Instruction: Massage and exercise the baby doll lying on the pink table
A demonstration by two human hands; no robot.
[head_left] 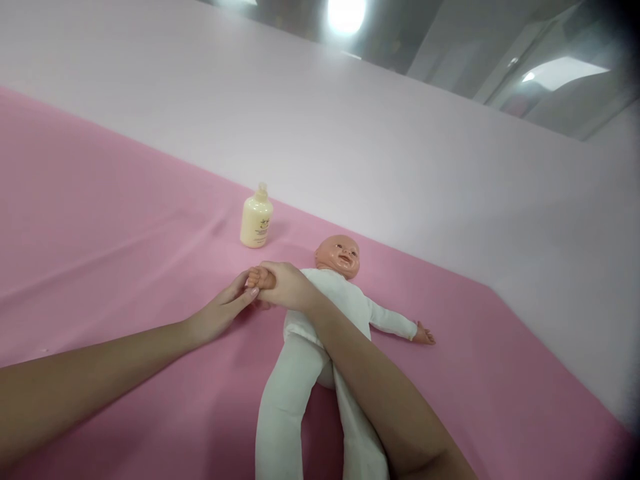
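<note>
In the middle of the frame, your right grip [290,285] holds the doll [345,301]; your left grip [223,312] pinches its hand [263,277].

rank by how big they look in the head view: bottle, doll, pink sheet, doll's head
1. Pink sheet
2. Doll
3. Bottle and doll's head, unranked: the bottle looks taller, the head wider, and overall they look about alike
</note>
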